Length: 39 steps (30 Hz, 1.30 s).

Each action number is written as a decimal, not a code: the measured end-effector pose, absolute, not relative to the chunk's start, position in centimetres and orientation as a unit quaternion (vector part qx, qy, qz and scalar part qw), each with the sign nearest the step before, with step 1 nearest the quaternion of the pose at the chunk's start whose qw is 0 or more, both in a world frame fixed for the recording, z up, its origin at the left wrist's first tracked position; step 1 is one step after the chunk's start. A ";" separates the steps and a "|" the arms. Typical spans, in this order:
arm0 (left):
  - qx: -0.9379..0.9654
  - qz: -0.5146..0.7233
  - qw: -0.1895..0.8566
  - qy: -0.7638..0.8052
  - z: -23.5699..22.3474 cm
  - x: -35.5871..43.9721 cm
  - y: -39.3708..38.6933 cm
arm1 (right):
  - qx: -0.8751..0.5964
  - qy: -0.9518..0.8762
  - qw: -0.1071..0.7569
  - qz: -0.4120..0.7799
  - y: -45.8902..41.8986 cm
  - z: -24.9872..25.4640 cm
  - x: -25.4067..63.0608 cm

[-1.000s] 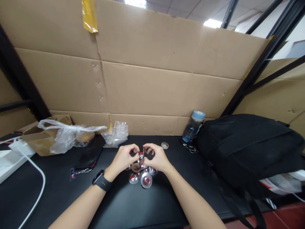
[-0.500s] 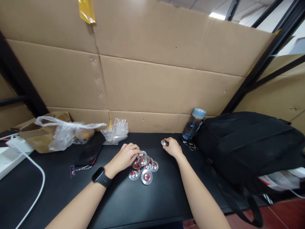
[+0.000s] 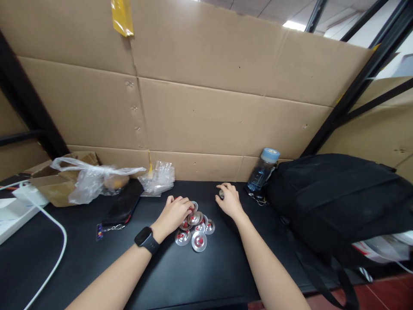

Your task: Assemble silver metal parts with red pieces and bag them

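Several round silver discs with red centres (image 3: 195, 228) lie in a small heap on the black table (image 3: 180, 280). My left hand (image 3: 176, 212), with a black watch on its wrist, rests curled on the heap's upper left, fingers closed on one disc. My right hand (image 3: 228, 200) lies a little to the right of the heap, fingers bent over a lone silver disc (image 3: 221, 193) on the table and touching it.
A blue-capped water bottle (image 3: 263, 170) and a black backpack (image 3: 335, 198) stand at the right. Clear plastic bags (image 3: 93, 178), a cardboard box (image 3: 53, 189), a black case with keychain (image 3: 121, 206) and a white cable (image 3: 48, 254) lie at the left. A cardboard wall (image 3: 206, 103) closes the back.
My hands, together above the heap a second ago, have parted. The right one reached to the lone disc at the right; the left one settled on the heap.
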<state>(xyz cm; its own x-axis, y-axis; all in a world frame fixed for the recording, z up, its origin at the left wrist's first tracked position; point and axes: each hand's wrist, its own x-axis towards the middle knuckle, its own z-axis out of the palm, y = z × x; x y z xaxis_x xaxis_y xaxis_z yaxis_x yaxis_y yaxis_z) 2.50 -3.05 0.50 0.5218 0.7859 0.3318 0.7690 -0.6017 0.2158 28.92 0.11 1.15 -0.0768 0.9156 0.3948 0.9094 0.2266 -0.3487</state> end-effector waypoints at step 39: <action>0.796 0.319 0.048 0.512 0.8 -1.1 -1.1 | -0.550 -0.748 0.359 0.098 -0.3 2.2 28.1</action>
<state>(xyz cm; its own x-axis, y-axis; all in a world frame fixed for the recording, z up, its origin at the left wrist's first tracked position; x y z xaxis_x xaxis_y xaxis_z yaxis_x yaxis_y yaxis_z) -1.07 -1.13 0.83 0.2709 0.8459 0.4593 0.7852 -0.4702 0.4029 28.10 -0.32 2.16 -0.1372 0.8935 0.4276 0.7522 0.3748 -0.5419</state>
